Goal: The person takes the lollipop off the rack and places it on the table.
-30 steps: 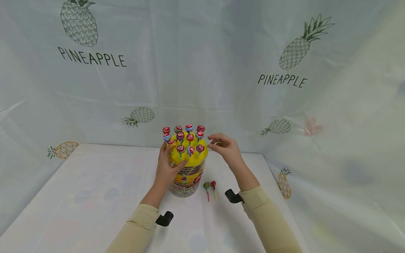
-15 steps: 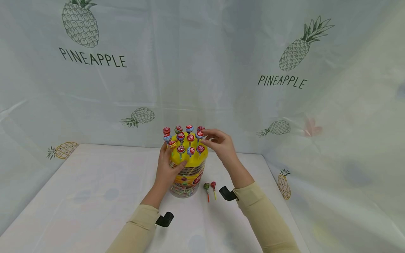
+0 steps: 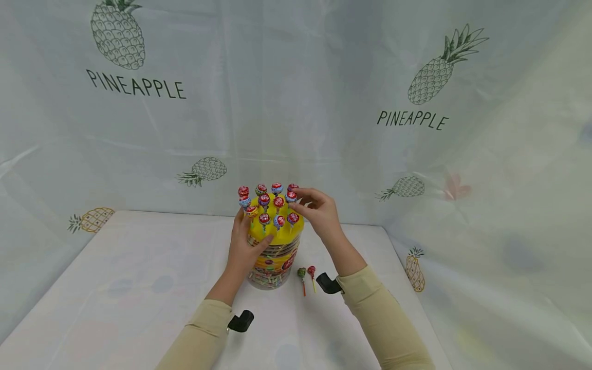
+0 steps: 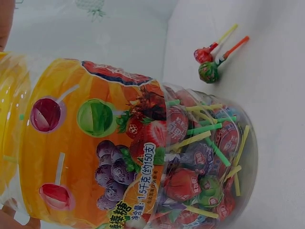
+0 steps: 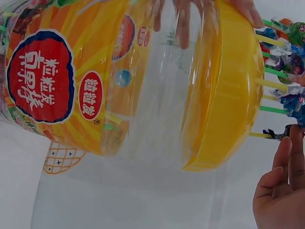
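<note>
A clear candy jar (image 3: 270, 280) with an orange printed label (image 5: 62, 81) stands upright on the table. Several wrapped lollipops (image 3: 278, 201) stick up by their sticks from its yellow lid (image 3: 277, 235). My left hand (image 3: 242, 246) grips the lid's left side, thumb toward the front. At the lid's right edge, my right hand (image 3: 320, 211) pinches a blue-and-red lollipop (image 3: 291, 197) between thumb and finger. In the right wrist view the right hand's fingers (image 5: 283, 152) are at a dark-wrapped lollipop head (image 5: 281, 133); the exact contact is partly hidden.
Two loose lollipops, a green one (image 3: 302, 272) and a red one (image 3: 311, 270), lie on the white table (image 3: 162, 267) right of the jar. More lollipops (image 4: 200, 167) fill the jar's bottom. A pineapple-printed sheet (image 3: 296, 103) hangs behind.
My right hand has moved left from beside the lid to the lollipop at its right edge and taken hold of it. The left hand stays on the lid.
</note>
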A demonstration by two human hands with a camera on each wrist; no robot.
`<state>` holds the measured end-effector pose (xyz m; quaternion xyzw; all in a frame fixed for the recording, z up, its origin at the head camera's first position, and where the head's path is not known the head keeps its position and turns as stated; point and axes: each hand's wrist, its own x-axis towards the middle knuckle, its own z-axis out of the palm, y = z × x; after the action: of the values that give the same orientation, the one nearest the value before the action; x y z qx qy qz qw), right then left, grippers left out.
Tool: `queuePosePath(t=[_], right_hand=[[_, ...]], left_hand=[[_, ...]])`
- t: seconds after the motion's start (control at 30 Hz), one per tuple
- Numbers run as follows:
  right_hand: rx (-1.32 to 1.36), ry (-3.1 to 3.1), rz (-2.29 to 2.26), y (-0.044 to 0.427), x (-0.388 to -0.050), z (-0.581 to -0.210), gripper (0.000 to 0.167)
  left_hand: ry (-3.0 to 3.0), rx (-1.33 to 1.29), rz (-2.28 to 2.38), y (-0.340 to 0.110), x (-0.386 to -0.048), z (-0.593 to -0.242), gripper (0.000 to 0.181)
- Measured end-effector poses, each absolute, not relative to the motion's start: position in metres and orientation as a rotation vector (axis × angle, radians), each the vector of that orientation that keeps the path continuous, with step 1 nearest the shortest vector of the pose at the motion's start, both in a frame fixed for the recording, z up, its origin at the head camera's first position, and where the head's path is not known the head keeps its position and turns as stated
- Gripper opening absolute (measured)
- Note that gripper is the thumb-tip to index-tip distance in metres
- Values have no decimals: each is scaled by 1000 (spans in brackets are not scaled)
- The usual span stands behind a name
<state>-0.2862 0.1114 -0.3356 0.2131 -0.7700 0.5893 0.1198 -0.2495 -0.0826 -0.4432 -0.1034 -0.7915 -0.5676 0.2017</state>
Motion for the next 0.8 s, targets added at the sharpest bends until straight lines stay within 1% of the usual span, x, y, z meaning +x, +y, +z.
queuePosePath(t=[0.4,0.8], right_hand=[[555,-2275,1690,111,-284,-334,29],[691,-2180,1724,120,-281,-329,26]], left_hand=[[-2208,-289,-1593,-82,-249,-443,82],[-2215,-276,-1563,-83,-250,-444,82]])
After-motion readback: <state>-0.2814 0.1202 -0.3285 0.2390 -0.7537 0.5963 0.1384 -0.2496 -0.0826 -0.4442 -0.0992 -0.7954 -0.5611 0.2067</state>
